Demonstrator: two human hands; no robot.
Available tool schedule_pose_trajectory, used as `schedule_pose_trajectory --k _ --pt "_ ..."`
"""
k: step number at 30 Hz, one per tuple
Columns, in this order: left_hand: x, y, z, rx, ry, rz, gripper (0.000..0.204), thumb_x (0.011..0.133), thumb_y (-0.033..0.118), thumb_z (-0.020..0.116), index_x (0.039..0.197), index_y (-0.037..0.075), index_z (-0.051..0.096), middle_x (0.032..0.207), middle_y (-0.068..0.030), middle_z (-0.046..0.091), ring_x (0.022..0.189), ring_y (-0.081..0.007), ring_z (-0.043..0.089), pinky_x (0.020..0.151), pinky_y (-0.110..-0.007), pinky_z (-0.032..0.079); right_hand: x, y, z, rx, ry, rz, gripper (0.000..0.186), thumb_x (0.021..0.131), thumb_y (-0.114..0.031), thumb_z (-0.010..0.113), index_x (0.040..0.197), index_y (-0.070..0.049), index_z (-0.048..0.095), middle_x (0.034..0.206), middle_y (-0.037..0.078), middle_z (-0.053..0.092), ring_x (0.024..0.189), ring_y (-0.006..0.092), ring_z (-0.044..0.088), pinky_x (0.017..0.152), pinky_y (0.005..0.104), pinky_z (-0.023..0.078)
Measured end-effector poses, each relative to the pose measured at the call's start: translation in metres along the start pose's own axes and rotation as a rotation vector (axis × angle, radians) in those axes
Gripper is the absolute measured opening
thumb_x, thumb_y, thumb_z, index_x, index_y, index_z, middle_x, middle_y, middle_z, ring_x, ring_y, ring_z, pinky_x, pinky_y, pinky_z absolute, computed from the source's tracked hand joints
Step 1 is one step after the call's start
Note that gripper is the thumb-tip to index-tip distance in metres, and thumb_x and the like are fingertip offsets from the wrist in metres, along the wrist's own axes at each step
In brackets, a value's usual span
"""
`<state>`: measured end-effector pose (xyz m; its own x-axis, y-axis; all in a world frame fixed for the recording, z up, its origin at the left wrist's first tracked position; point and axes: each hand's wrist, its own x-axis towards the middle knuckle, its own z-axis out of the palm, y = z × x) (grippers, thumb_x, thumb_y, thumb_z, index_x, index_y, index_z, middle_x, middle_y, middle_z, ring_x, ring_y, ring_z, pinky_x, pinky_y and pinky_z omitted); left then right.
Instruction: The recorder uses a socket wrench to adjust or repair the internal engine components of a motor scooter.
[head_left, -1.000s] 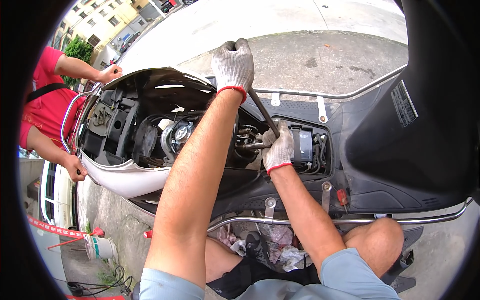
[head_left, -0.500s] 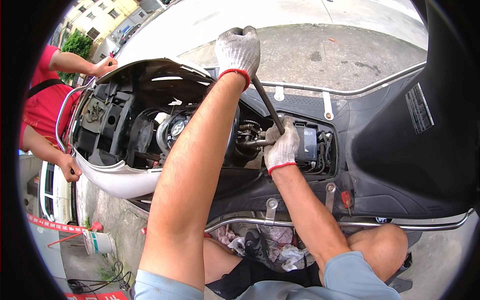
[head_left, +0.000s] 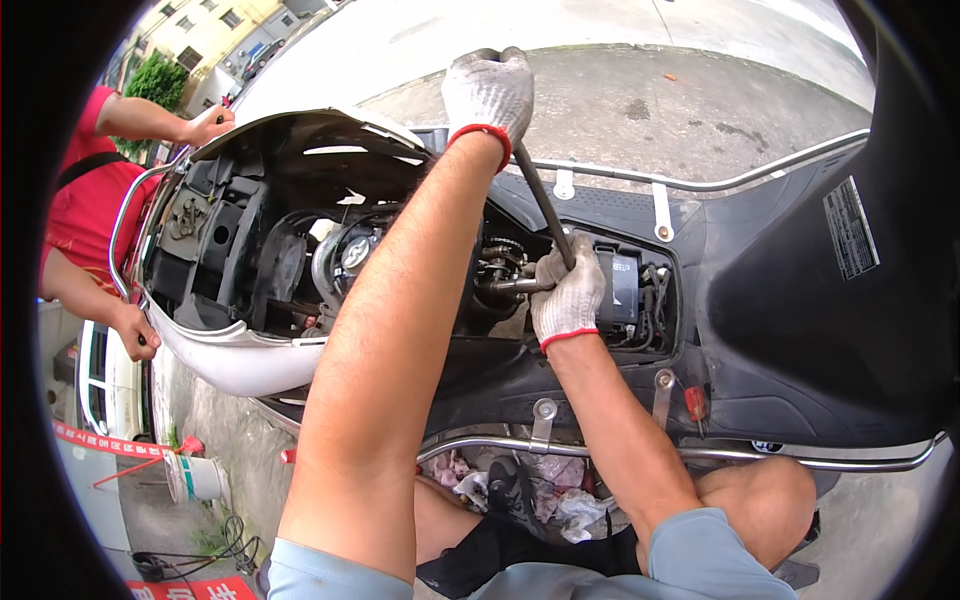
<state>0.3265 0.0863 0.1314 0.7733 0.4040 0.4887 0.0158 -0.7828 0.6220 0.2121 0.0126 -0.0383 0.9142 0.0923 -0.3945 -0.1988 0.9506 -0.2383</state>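
Note:
A long-handled socket wrench [head_left: 541,203] slants over the open body of a scooter [head_left: 240,365]. My left hand [head_left: 488,95], in a white knit glove with a red cuff, is closed round the wrench's far upper end. My right hand [head_left: 568,300], gloved the same way, grips the wrench's lower end, where a metal shaft [head_left: 513,286] runs left into the engine parts [head_left: 500,258]. The tip of that shaft is lost among those parts. Just right of my right hand sits a black battery [head_left: 625,285] in its bay, with cables beside it. My left forearm hides part of the engine.
At the far left, a person in red [head_left: 95,215] holds the scooter's rear grab rail [head_left: 122,240] with both hands. A red-handled screwdriver [head_left: 696,403] lies on the near footboard. Metal side rails [head_left: 800,457] edge the scooter. A white bucket [head_left: 196,480] stands at lower left.
The view has shifted slightly. My hands keep the same grip on the wrench, and its angle looks almost unchanged. The person in red still holds the rail.

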Motion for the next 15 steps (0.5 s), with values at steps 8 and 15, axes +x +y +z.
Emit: schedule_pose_trajectory --k 8,15 --pt "-0.005 0.004 -0.01 -0.041 0.054 -0.044 0.039 0.09 0.03 0.053 0.078 -0.004 0.069 0.077 -0.0261 0.067 0.079 -0.0402 0.068 0.075 -0.046 0.052 -0.004 0.002 0.003 0.007 -0.029 0.029 0.027 0.101 -0.028 0.05 0.083 -0.007 0.054 0.052 -0.001 0.034 0.044 0.0119 0.033 0.048 0.0298 0.036" --pt "-0.027 0.012 -0.013 -0.275 -0.042 -0.178 0.038 0.09 0.031 0.053 0.084 -0.004 0.067 0.083 -0.0291 0.065 0.084 -0.0435 0.065 0.084 -0.047 0.049 -0.012 -0.01 -0.004 0.06 -0.108 0.042 0.028 0.102 -0.029 0.045 0.081 -0.01 0.049 0.055 -0.003 0.036 0.043 0.013 0.032 0.045 0.0305 0.034"
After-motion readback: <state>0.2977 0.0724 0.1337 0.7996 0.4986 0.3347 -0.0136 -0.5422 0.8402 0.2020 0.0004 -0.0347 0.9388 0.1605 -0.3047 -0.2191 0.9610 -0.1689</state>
